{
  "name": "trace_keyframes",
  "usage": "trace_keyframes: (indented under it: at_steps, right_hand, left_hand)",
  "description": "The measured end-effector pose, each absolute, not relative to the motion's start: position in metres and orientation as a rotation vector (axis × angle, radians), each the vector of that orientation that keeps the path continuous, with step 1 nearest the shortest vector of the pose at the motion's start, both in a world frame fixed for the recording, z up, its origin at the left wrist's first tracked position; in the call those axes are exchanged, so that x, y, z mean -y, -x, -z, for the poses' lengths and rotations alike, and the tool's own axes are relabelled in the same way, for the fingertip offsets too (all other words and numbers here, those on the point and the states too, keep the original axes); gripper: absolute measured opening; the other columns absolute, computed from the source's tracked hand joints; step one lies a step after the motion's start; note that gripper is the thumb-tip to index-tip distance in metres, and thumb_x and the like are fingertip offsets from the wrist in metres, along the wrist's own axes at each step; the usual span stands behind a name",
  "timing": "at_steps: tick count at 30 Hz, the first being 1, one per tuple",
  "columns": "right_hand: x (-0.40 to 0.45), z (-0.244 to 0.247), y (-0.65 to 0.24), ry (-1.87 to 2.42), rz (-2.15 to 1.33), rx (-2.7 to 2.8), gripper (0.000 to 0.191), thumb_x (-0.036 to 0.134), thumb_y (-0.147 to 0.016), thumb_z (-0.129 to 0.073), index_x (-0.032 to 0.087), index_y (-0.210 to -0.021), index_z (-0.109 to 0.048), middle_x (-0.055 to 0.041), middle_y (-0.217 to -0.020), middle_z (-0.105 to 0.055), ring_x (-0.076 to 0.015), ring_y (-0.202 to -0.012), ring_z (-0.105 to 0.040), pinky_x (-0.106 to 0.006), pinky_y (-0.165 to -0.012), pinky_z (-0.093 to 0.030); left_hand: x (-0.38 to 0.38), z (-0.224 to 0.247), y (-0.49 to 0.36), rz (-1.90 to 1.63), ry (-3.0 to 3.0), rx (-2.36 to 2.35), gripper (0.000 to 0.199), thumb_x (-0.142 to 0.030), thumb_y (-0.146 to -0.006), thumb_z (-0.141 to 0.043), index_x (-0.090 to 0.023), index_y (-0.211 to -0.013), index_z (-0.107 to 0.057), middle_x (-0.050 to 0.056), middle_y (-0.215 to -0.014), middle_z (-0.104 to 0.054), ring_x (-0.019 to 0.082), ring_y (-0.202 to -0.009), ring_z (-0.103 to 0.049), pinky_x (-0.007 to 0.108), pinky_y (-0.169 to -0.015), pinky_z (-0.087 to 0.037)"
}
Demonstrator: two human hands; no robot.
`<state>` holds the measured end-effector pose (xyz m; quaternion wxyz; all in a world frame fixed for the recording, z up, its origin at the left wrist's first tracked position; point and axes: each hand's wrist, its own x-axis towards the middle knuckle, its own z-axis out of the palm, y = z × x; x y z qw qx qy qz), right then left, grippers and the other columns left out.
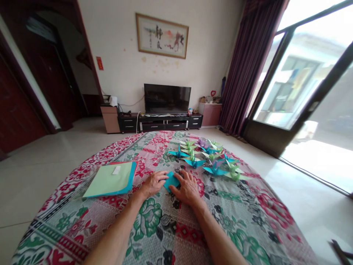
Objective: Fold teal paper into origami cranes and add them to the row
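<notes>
A small folded piece of blue paper (171, 181) lies on the patterned tablecloth (193, 228) between my hands. My left hand (154, 183) is closed at the paper's left edge, thumb and fingers together. On the right side, my right hand (188, 187) rests with its fingers spread, thumb and fingertips pressing on the paper. Several folded paper cranes (215, 168) in blue, green and purple stand in a group beyond my right hand. To the left of my left hand is a stack of square paper sheets (110, 178), pale green on top, with blue and red below.
The round table's edge curves in front of a low black cabinet (162, 123) with a television (167, 99). A small white piece (116, 170) lies on the paper stack. Purple curtains (248, 62) and a glass door are at the right.
</notes>
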<state>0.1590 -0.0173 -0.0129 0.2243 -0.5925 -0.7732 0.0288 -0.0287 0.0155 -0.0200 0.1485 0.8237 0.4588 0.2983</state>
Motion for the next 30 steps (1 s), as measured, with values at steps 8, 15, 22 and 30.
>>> trace_keyframes:
  at_steps: [8,15,22,30]
  right_hand:
    - [0.015,0.014,-0.162,1.617,-0.119,2.135,0.056,0.053,-0.073,-0.059,0.029,-0.123,-0.051,-0.0069,-0.132,-0.044,-0.0271,-0.118,-0.039,-0.041,-0.096,-0.031]
    - [0.015,0.013,-0.161,1.608,-0.105,2.101,0.056,0.052,-0.071,-0.060,0.026,-0.120,-0.054,-0.0075,-0.130,-0.047,-0.0283,-0.117,-0.041,-0.040,-0.097,-0.030]
    - [0.016,0.016,-0.161,1.497,-0.099,2.080,0.057,0.043,-0.072,-0.061,0.023,-0.125,-0.048,-0.0081,-0.118,-0.056,-0.0252,-0.109,-0.048,-0.038,-0.093,-0.034]
    - [0.005,0.027,-0.157,1.250,-0.355,1.887,0.041,0.013,-0.072,-0.047,0.019,-0.112,-0.055,-0.0067,-0.105,-0.060,-0.0180,-0.098,-0.055,-0.030,-0.088,-0.042]
  left_hand:
    - [-0.022,0.029,0.033,-0.898,-2.435,-1.382,0.027,-0.018,-0.079,-0.051,-0.023,-0.099,-0.068,0.005,-0.119,-0.061,0.019,-0.111,-0.054,0.037,-0.098,-0.043]
    - [-0.025,0.029,0.033,-1.087,-2.360,-1.505,0.034,-0.014,-0.081,-0.039,-0.018,-0.101,-0.066,0.008,-0.108,-0.066,0.018,-0.103,-0.059,0.035,-0.093,-0.047]
    - [-0.011,0.025,0.018,-0.990,-2.509,-1.580,0.020,-0.026,-0.075,-0.059,-0.018,-0.093,-0.064,0.009,-0.106,-0.064,0.024,-0.104,-0.056,0.041,-0.094,-0.043]
    - [-0.010,0.026,0.017,-1.097,-2.341,-1.520,0.018,-0.022,-0.073,-0.060,-0.018,-0.090,-0.061,0.009,-0.103,-0.064,0.022,-0.103,-0.057,0.036,-0.092,-0.044]
